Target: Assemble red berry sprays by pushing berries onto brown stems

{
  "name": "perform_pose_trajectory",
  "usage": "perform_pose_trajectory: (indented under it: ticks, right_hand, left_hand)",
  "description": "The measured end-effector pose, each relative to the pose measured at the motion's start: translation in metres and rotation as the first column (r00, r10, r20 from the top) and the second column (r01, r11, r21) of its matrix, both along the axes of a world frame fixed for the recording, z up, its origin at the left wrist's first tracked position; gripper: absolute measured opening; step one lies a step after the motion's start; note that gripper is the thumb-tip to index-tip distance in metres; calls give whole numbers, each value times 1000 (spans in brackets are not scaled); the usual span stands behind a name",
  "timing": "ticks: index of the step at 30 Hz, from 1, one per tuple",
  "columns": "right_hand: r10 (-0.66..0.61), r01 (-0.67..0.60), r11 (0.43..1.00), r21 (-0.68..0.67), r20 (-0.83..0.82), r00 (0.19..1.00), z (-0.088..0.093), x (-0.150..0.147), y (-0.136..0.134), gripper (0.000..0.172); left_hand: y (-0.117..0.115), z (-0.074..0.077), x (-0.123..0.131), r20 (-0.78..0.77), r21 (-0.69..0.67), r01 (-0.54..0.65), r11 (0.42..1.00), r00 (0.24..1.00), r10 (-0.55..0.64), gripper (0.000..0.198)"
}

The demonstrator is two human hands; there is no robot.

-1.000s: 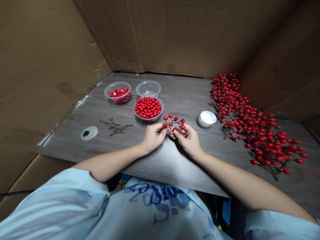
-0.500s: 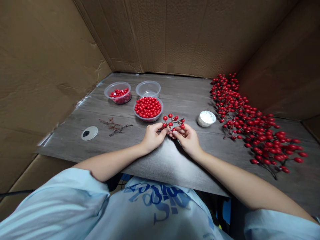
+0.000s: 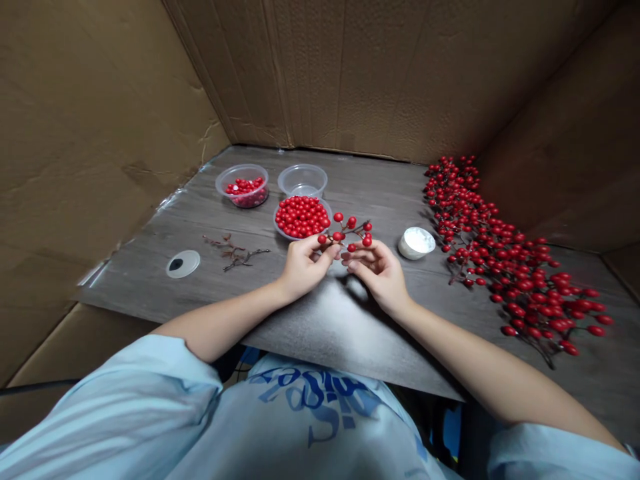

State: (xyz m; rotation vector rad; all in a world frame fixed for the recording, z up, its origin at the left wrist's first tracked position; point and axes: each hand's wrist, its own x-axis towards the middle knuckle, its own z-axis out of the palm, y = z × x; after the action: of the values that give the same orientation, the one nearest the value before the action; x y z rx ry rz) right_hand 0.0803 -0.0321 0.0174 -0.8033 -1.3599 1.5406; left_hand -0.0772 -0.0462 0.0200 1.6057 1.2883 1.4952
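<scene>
Between my hands, over the middle of the table, is a small brown twig with several red berries. My left hand pinches its lower left end between thumb and fingers. Just to the right, my right hand has its thumb and fingers apart, close under the right-hand berries, holding nothing that I can make out. Beyond my left hand stands a clear bowl full of red berries. A small white cup with white contents stands right of my right hand.
Behind are a bowl partly filled with berries and an empty clear bowl. Bare twigs and a round pale disc lie left. A berry-branch pile spans the right. Cardboard walls surround the grey table.
The berry twig has been turned and raised slightly away from me. My right hand's fingers have spread from the twig. The whole view has shifted a little.
</scene>
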Motion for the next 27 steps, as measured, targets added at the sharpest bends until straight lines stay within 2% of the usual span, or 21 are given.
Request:
perform_pose_trajectory:
  ticks: [2,5,6,9,11,12,15,17,19,22,24,27]
  right_hand:
    - [-28,27,999,43,23,999,2,-2,6,38]
    - [-132,86,967,241,181,975,10,-9,26,20]
    - [-189,85,932,352,271,944,14,-13,35,12]
    - [-315,-34,793,609,457,832,30,-30,64,9]
    - [-333,-170,740,651,574,748,41,-45,77,9]
    - [-331,-242,731,639,641,692,46,-52,81,12]
    - [-352,-360,734,576,776,524,54,-72,85,19]
    - [-363,-385,737,555,806,466,55,-79,84,21]
    - [-367,-387,739,552,811,456,55,-83,85,21]
    - [-365,-375,734,567,794,486,54,-85,87,20]
    - [-361,-344,733,587,764,535,54,-84,89,17]
    - [-333,-244,758,606,679,654,53,-82,88,14]
  left_hand:
    - [3,11,-7,50,20,-68,997,996,67,27]
    - [12,21,-24,123,64,-201,977,974,193,35]
    - [16,23,-30,127,87,-245,966,964,233,35]
    - [27,23,-47,129,151,-328,932,942,311,37]
    - [33,21,-54,179,163,-350,923,930,321,41]
    - [35,21,-56,209,162,-351,922,925,316,43]
    - [36,21,-56,286,139,-330,934,916,282,46]
    - [36,21,-54,315,114,-312,943,912,263,46]
    - [34,22,-52,328,97,-294,951,911,249,46]
    - [34,21,-51,335,85,-276,957,913,234,45]
    - [34,21,-51,348,76,-270,960,909,228,45]
    - [34,20,-50,364,71,-266,961,904,224,45]
